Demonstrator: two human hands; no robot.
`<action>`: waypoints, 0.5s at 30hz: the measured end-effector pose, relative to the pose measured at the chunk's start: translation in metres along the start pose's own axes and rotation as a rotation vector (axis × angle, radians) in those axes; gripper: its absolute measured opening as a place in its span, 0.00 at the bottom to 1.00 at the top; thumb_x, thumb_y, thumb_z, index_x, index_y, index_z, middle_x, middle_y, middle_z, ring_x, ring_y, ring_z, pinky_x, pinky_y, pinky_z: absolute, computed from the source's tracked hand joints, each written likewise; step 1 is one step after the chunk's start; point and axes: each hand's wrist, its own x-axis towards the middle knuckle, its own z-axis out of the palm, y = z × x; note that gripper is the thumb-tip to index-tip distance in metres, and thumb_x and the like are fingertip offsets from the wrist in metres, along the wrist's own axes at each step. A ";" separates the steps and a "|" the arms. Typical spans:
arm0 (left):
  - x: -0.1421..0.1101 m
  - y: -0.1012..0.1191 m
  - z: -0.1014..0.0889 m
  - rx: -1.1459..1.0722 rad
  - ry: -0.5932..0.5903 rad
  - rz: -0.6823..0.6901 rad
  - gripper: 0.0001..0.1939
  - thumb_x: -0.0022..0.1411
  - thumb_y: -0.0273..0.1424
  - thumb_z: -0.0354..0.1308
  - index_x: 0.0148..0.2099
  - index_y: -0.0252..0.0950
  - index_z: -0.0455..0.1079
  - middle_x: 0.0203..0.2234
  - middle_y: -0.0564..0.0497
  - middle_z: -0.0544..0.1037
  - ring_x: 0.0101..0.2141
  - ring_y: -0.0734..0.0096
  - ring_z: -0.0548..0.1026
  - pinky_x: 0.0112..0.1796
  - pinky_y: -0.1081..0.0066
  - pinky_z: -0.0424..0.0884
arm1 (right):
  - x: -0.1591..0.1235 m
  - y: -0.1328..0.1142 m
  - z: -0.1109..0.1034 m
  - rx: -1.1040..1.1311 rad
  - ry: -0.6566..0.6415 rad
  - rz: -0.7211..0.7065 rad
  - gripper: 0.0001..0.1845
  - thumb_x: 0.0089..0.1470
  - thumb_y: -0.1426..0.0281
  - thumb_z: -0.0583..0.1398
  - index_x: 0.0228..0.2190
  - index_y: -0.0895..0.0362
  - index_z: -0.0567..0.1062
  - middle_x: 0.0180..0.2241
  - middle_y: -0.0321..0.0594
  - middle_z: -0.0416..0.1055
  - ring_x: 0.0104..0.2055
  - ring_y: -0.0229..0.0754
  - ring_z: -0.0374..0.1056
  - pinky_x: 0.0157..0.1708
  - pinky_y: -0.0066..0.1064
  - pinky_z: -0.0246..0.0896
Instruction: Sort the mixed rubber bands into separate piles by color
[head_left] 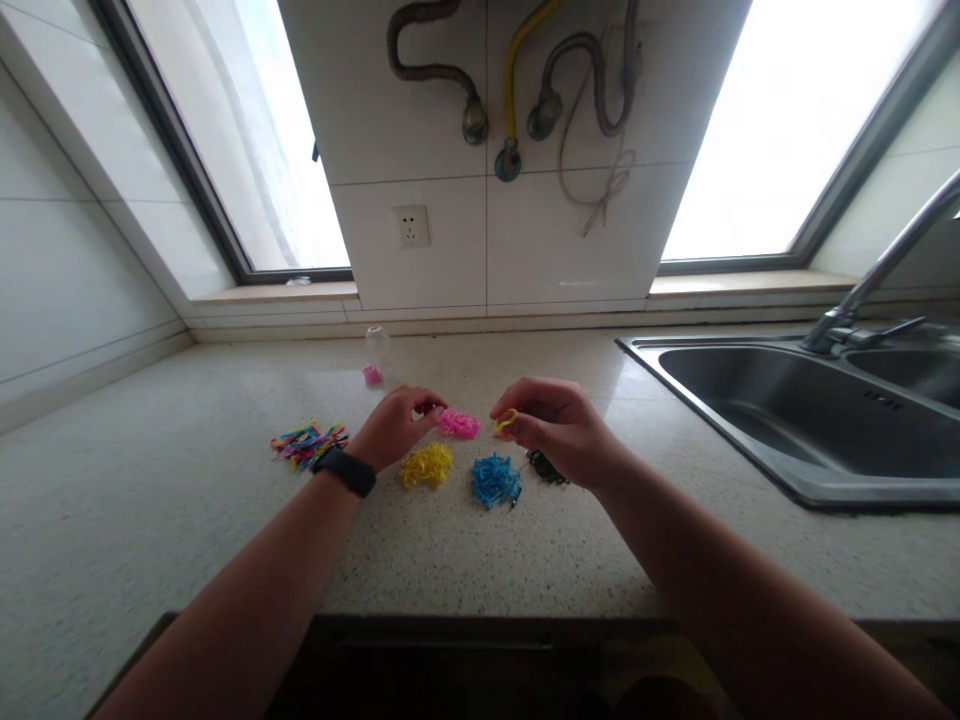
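My right hand [555, 425] pinches a small yellow rubber band [506, 420] just above the counter. My left hand [396, 427], with a black band on its wrist, has its fingers curled and pinched next to a pink pile of bands [458, 425]; what it holds, if anything, is too small to make out. A yellow pile [425, 466] and a blue pile [495, 481] lie just in front of my hands. A dark pile [546, 467] sits partly hidden under my right hand. A mixed-colour heap [307, 443] lies to the left.
A clear small jar [377, 357] with pink bands in it stands behind the piles. A steel sink [795, 420] with a tap [877, 285] fills the right side. The speckled counter [187, 520] ends at a tiled wall with a socket [412, 227] and hoses.
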 end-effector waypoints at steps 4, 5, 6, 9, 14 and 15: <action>0.000 -0.001 0.000 0.004 0.003 -0.005 0.08 0.64 0.30 0.58 0.42 0.37 0.78 0.32 0.50 0.80 0.33 0.68 0.73 0.35 0.68 0.68 | 0.000 -0.002 0.002 0.007 -0.018 -0.003 0.13 0.50 0.60 0.68 0.30 0.57 0.78 0.25 0.34 0.70 0.25 0.32 0.61 0.23 0.25 0.56; 0.000 -0.002 0.000 0.006 0.007 -0.006 0.08 0.64 0.30 0.57 0.42 0.37 0.78 0.32 0.50 0.80 0.33 0.68 0.73 0.35 0.68 0.68 | 0.000 -0.002 0.002 0.005 -0.020 -0.002 0.13 0.50 0.60 0.68 0.30 0.57 0.78 0.25 0.34 0.70 0.25 0.32 0.60 0.23 0.25 0.55; 0.000 -0.002 0.000 0.006 0.012 -0.006 0.08 0.64 0.30 0.57 0.43 0.37 0.78 0.32 0.50 0.79 0.33 0.68 0.73 0.35 0.68 0.68 | 0.000 -0.001 0.002 0.001 -0.019 0.000 0.13 0.50 0.60 0.68 0.30 0.56 0.78 0.25 0.34 0.70 0.25 0.32 0.60 0.22 0.25 0.55; 0.000 -0.004 0.000 0.008 0.023 -0.010 0.09 0.64 0.30 0.57 0.43 0.37 0.77 0.31 0.50 0.79 0.32 0.69 0.73 0.35 0.68 0.68 | 0.000 0.000 0.002 -0.011 -0.018 0.003 0.13 0.50 0.59 0.67 0.30 0.56 0.77 0.25 0.34 0.69 0.24 0.31 0.59 0.22 0.25 0.54; -0.001 -0.004 -0.001 0.008 0.021 -0.015 0.09 0.65 0.31 0.56 0.44 0.37 0.77 0.31 0.50 0.78 0.32 0.69 0.73 0.35 0.68 0.68 | 0.000 0.000 0.000 -0.007 -0.041 -0.019 0.12 0.52 0.61 0.67 0.31 0.56 0.77 0.25 0.34 0.70 0.23 0.31 0.58 0.22 0.25 0.54; -0.001 -0.003 -0.001 0.007 0.021 -0.014 0.09 0.65 0.31 0.56 0.44 0.36 0.77 0.31 0.50 0.78 0.32 0.69 0.73 0.35 0.68 0.68 | 0.000 -0.001 0.000 -0.007 -0.047 -0.027 0.11 0.52 0.61 0.66 0.31 0.56 0.77 0.25 0.34 0.70 0.23 0.31 0.59 0.22 0.25 0.54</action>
